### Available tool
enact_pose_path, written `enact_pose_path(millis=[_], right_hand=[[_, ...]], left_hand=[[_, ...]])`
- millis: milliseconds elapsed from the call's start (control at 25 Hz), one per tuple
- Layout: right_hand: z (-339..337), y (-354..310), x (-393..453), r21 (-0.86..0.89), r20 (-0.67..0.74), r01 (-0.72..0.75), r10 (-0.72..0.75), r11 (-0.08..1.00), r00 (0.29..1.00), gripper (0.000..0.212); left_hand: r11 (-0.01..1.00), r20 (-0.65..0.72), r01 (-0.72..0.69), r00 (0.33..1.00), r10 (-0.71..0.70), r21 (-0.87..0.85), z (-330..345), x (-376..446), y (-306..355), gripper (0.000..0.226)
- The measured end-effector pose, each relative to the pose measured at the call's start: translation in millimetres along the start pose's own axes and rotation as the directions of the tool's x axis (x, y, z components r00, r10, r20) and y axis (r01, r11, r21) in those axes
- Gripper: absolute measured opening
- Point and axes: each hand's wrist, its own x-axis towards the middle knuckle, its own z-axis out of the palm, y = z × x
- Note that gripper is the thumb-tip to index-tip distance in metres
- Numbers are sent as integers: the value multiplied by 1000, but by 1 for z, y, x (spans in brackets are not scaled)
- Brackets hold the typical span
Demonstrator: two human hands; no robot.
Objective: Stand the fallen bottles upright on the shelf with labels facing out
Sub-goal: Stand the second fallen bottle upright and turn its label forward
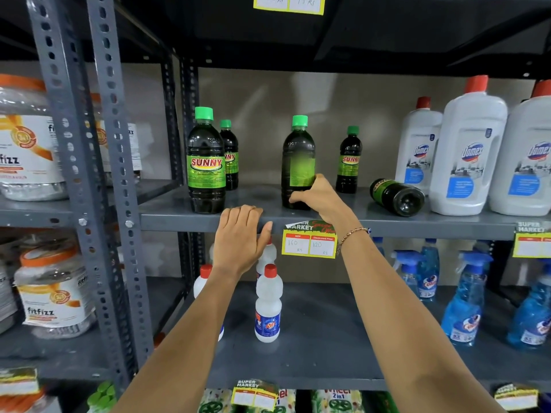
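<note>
On the grey shelf [179,214] stand dark bottles with green caps and green SUNNY labels. My right hand [320,199] grips the lower part of one upright bottle [298,156] at mid-shelf; its label is blurred and does not show the brand name. One bottle [398,196] lies on its side to the right, base toward me. Three more stand upright with labels out: front left [205,162], behind it [230,155], and at the back right [349,160]. My left hand [240,236] rests flat on the shelf's front edge, holding nothing.
Large white Domex jugs [466,150] with red caps crowd the shelf's right end next to the fallen bottle. A yellow price tag [309,242] hangs on the shelf edge. Below stand white bottles [268,305] and blue spray bottles [463,302]. Jars [26,138] fill the left rack.
</note>
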Motion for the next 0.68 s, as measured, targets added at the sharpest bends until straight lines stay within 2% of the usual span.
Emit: enact_pose_path(millis=[160, 320, 480, 600, 680], right_hand=[[4, 2, 2, -146, -41, 17, -23, 989, 999, 87], [-1, 2, 1, -5, 26, -38, 38, 999, 999, 71], [3, 2, -1, -114, -46, 7, -13, 993, 999, 81], [0, 0, 0, -42, 25, -37, 38, 998, 999, 67], [0, 0, -3, -65, 20, -20, 21, 998, 1000, 68]], left_hand=[[1000, -3, 4, 1000, -4, -12, -1, 0, 0, 41], [1000, -10, 11, 1000, -12, -25, -2, -1, 1, 41], [1000, -6, 11, 1000, -11, -27, -2, -1, 1, 41], [999, 9, 18, 1000, -18, -26, -2, -1, 1, 42], [1000, 6, 17, 1000, -17, -23, -1, -1, 1, 42]])
